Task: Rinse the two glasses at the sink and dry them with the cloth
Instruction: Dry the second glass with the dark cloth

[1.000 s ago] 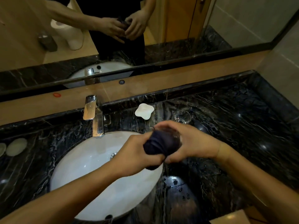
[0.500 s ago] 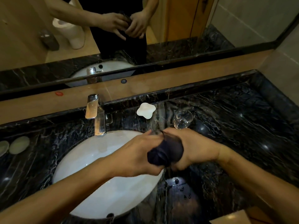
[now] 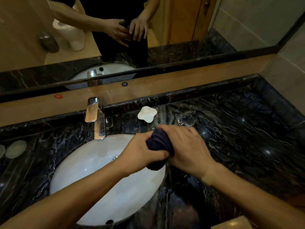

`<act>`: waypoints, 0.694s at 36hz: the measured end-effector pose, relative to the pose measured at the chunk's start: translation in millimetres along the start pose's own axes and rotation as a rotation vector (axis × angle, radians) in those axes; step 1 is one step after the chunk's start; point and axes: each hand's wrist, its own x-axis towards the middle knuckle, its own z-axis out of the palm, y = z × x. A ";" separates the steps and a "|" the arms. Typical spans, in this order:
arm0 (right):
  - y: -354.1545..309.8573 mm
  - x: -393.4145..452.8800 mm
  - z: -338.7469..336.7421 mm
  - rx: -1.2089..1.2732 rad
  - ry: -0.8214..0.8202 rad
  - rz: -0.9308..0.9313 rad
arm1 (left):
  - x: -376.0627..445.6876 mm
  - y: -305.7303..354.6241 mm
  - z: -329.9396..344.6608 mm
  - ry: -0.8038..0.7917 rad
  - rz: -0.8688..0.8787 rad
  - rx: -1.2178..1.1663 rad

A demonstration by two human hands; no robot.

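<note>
Both hands clutch the dark cloth (image 3: pixel 159 147) over the right rim of the white sink (image 3: pixel 92 176): the left hand (image 3: pixel 142 154) has its fingers curled round the bundle's lower part, the right hand (image 3: pixel 186 149) wraps it from the other side. Whether a glass sits inside the cloth cannot be told. One clear glass (image 3: pixel 184 120) stands on the black marble worktop (image 3: pixel 239 138) just beyond the right hand, near a white dish (image 3: pixel 147 114) and the chrome tap (image 3: pixel 96 118).

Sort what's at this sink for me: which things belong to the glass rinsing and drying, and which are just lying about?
In the job:
dark cloth, gripped by the left hand and right hand
glass on the counter
tap
sink

Lying about:
white dish
two round pads at the counter's left
</note>
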 end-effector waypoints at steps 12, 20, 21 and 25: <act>24.5 5.3 -29.7 0.858 -0.671 0.062 | -16.1 3.0 -11.5 -0.404 0.540 0.692; 21.2 7.9 -22.9 1.100 -1.145 -0.046 | -21.7 1.4 -8.9 -0.479 1.018 1.069; 20.8 6.7 -24.0 1.075 -1.070 0.025 | -19.6 -3.5 -9.5 -0.462 0.949 1.016; 13.3 2.7 -25.1 0.573 -0.581 0.041 | -15.8 -7.5 -4.1 -0.234 0.506 0.559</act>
